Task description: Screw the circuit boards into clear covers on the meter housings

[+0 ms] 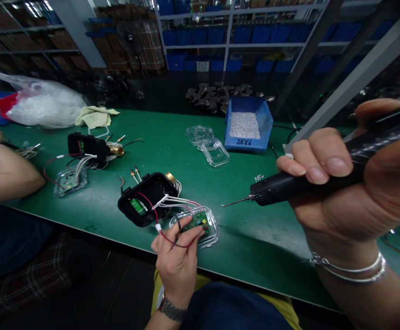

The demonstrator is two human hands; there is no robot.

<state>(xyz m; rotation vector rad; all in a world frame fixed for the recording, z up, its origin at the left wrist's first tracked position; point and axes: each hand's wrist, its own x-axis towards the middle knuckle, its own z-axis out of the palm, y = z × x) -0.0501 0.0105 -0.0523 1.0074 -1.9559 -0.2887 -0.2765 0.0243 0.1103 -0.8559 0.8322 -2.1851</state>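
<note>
My right hand [351,183] is wrapped round a black electric screwdriver [272,189]. Its thin bit points left above the table, and a tiny bright piece, perhaps a screw, shows at the tip. With thumb and fingers my left hand [177,261] grips a green circuit board [196,222], which lies in a clear plastic cover [214,229]. White, red and black wires run from the board to an open black housing [145,197]. Inside the housing sits a green cylinder [138,206], and a brass fitting [169,177] sticks out at its back.
A blue bin [248,142] full of small metal screws stands at the back. Clear covers [215,151] and loose screws [258,178] lie near it. Left are a second black housing [88,149], a cloth [97,117], a plastic bag [48,105] and another person's arm [10,174].
</note>
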